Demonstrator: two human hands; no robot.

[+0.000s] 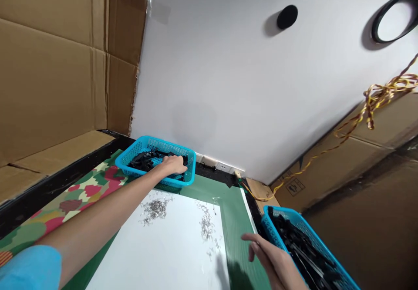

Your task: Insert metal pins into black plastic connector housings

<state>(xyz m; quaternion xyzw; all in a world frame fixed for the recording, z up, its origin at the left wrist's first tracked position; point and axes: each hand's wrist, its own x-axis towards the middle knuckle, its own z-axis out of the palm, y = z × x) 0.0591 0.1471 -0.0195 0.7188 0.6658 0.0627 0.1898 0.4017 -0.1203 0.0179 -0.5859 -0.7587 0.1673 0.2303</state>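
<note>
My left hand (174, 165) reaches into a blue plastic basket (119, 161) by the wall, its fingers curled down among black plastic parts (143, 161). Whatever its fingertips hold is hidden. Over the green mat (233, 220), near the right edge of a white sheet (176, 246), my right hand (272, 257) hovers with the index finger stretched out and nothing visible in it. Two scattered piles of tiny silvery metal pieces lie on the sheet, a denser pile (156, 209) at the left and a looser pile (206, 227) at the right.
A second blue basket (303, 216) with long black parts (307, 251) stands right of my right hand. Cardboard panels (52, 72) rise at the left, and a cardboard box (352, 172) stands at the right. A yellow twisted cord (310, 163) runs to a wall socket (223, 166).
</note>
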